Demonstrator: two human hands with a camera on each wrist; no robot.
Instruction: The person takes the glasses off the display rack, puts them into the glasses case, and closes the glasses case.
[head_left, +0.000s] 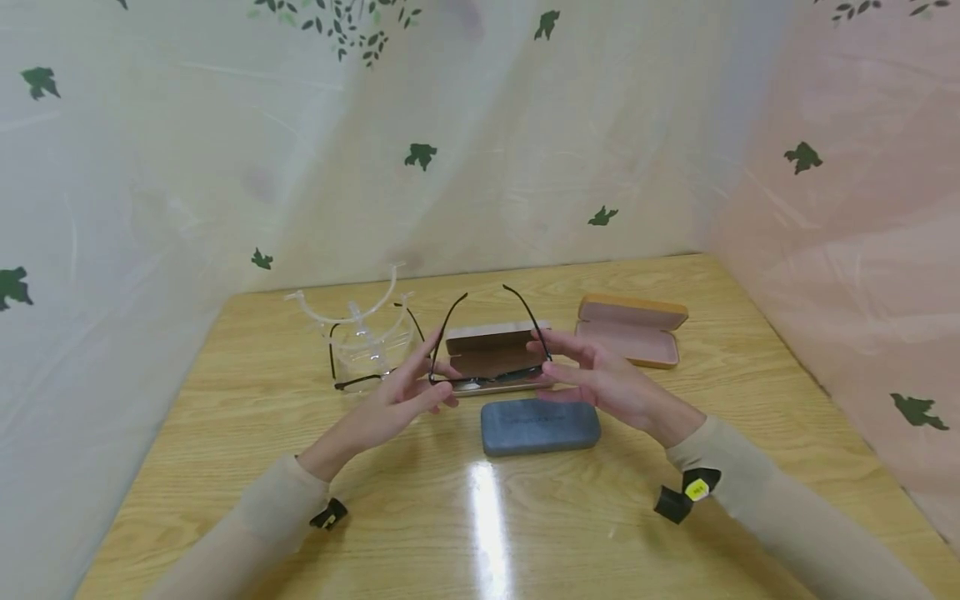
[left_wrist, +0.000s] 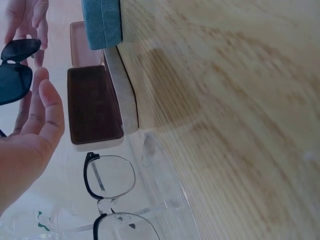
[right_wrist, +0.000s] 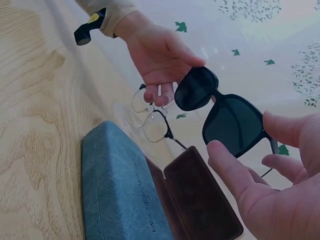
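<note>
Both hands hold up a pair of black sunglasses [right_wrist: 232,122] by its two ends, dark lenses toward me and temples spread open and pointing away. My left hand [head_left: 393,404] grips one end; in the right wrist view its thumb lies at the lens edge. My right hand [head_left: 611,385] pinches the other end near the hinge, thumb and fingers on the frame. Behind the sunglasses lies an open glasses case [left_wrist: 92,105] with a dark brown lining. A closed blue glasses case [head_left: 540,427] lies just in front of it, under the right hand's fingers in the head view.
At the left, a clear plastic display stand [head_left: 358,312] carries eyeglasses [left_wrist: 89,175] with black upper rims. An orange glasses case [head_left: 633,310] stands open at the back right, pink inside. Patterned curtain cloth [head_left: 487,167] encloses the wooden table [head_left: 420,533] at the back and sides.
</note>
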